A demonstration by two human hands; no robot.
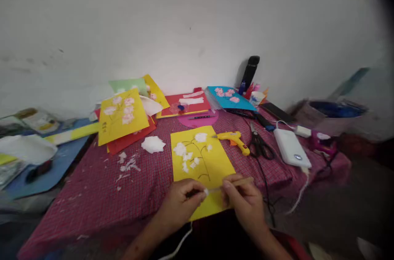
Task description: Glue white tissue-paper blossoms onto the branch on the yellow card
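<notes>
A yellow card (203, 161) with a drawn branch and white tissue blossoms lies on the red checked cloth (101, 194). Over its near edge, my left hand (181, 204) pinches a small white tissue bit (206, 190). My right hand (246, 202) is closed round a thin wooden stick (237, 183) whose tip meets that tissue bit. Both hands are close together, almost touching.
A yellow glue gun (234, 140), black scissors (258, 143) and a white power bank (291, 148) lie to the right. A finished yellow card (123, 115), red sheets, a blue card (229, 96) and tissue scraps (153, 144) sit behind and left.
</notes>
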